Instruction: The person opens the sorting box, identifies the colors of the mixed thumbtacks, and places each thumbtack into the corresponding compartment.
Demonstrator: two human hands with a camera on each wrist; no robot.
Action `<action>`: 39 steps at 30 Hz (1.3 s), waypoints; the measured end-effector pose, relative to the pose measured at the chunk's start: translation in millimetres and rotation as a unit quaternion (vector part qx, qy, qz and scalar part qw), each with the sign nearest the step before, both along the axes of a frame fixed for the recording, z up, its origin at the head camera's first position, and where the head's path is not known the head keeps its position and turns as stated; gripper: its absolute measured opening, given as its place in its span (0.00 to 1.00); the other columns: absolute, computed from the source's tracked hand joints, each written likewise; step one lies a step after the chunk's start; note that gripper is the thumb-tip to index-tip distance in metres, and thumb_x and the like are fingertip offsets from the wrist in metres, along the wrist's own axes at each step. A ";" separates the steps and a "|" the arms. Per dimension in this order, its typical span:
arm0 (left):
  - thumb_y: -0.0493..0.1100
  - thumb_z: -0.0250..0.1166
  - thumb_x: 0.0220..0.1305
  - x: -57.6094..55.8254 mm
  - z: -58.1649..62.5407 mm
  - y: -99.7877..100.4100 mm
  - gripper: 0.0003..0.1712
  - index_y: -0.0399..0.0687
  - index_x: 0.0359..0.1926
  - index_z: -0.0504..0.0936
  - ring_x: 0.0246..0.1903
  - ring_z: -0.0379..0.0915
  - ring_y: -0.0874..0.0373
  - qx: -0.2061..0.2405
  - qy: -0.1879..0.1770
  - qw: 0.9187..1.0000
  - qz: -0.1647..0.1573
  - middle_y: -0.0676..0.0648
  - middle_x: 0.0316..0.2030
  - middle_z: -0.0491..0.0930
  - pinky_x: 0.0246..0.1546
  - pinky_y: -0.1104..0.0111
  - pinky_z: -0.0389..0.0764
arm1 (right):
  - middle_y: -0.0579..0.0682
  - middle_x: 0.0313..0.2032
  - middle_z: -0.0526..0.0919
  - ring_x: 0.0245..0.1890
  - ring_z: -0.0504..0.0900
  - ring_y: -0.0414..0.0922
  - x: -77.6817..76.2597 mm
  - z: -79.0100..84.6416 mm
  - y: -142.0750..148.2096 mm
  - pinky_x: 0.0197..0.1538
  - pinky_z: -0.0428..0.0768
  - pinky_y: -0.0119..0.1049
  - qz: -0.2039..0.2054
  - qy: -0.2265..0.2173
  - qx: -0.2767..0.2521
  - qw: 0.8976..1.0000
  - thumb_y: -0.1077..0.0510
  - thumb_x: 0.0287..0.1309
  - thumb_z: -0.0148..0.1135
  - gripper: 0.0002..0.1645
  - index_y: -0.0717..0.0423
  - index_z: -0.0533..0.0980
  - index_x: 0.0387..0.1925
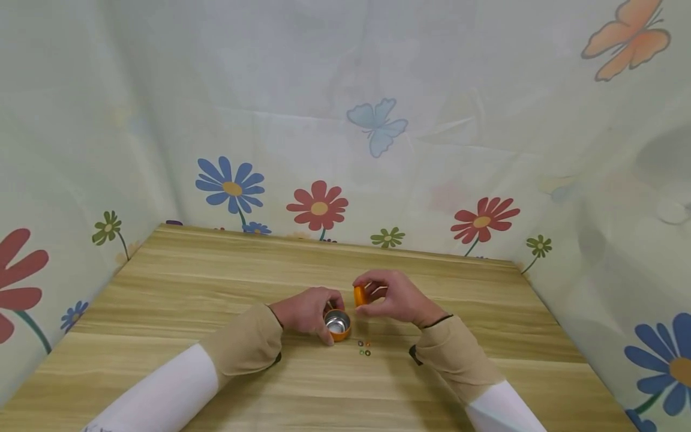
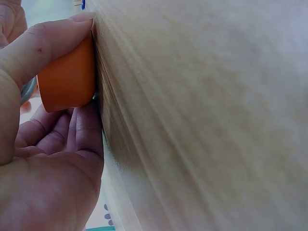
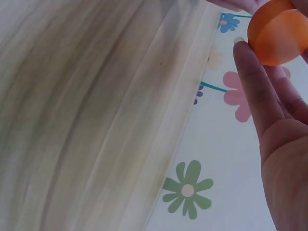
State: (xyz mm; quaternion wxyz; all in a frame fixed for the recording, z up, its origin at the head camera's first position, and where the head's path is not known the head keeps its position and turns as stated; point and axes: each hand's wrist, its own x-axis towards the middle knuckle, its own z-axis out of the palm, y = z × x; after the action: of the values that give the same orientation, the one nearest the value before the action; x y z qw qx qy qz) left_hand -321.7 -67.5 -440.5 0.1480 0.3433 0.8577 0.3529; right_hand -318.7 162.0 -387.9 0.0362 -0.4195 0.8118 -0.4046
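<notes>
On the table [image 1: 216,261], well inside its far edge, the left hand [image 1: 308,310] grips an orange cup [image 1: 338,327], likely steadying it. The right hand [image 1: 396,298] pinches an orange lid [image 1: 360,296].

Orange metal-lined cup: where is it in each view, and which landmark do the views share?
Head: cup below centre, in the left hand.
Left wrist: upper left, between thumb and fingers.
Right wrist: not discernible; the right hand holds another orange piece.
Shared landmark: wooden table.

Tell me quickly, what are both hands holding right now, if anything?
Left hand: closed around a small orange cup, holding it.
Right hand: holding a round orange lid-like piece.
</notes>
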 end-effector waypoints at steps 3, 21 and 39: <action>0.38 0.82 0.32 0.2 -1.1 0.0 0.30 0.52 0.38 0.74 0.34 0.73 0.60 0.000 -0.001 1.000 0.002 0.56 0.34 0.75 0.37 0.72 0.74 | 0.55 0.40 0.78 0.37 0.78 0.55 1.0 -0.4 2.0 0.40 0.76 0.56 -0.008 -0.001 -0.017 1.000 0.68 0.43 0.73 0.23 0.60 0.76 0.44; 0.36 0.81 0.30 1.5 -1.9 0.2 0.30 0.50 0.37 0.74 0.35 0.74 0.58 0.018 0.000 1.000 0.002 0.54 0.34 0.76 0.36 0.71 0.74 | 0.51 0.39 0.81 0.37 0.80 0.45 -23.5 -28.7 19.9 0.41 0.78 0.49 -0.049 0.039 -0.003 0.998 0.55 0.41 0.77 0.24 0.59 0.74 0.38; 0.34 0.81 0.30 3.4 -0.8 1.1 0.30 0.50 0.37 0.74 0.36 0.74 0.57 0.021 -0.012 1.000 0.007 0.53 0.34 0.76 0.36 0.71 0.75 | 0.50 0.39 0.81 0.37 0.80 0.43 -21.9 -38.2 27.1 0.42 0.78 0.39 -0.095 -0.018 0.046 0.994 0.60 0.36 0.78 0.25 0.58 0.70 0.32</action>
State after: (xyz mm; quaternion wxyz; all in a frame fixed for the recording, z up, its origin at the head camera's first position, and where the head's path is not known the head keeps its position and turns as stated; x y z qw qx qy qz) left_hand -318.3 -66.4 -441.3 0.1480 0.3360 0.8507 0.3763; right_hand -340.6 189.1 -426.1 0.0315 -0.3314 0.8648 -0.3759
